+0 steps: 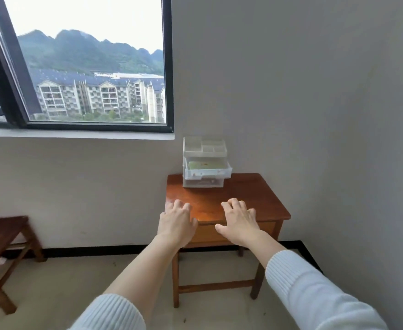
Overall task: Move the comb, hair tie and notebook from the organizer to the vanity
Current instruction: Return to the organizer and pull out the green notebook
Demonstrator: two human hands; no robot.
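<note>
A clear plastic organizer (204, 160) stands at the back of a small wooden vanity table (255, 194), against the wall. Its upper drawer is pulled partly out and holds a pale green flat item, probably the notebook (206, 165). Something small and reddish shows dimly in the lower drawer; I cannot tell what. Comb and hair tie are not clearly visible. My left hand (177, 221) and my right hand (239, 220) hover over the table's front edge, palms down, fingers spread, holding nothing.
A second dark wooden table (0, 234) stands at the left by the wall. A window with a dark frame (168, 67) is above left. The wall corner lies right of the vanity; pale floor lies below.
</note>
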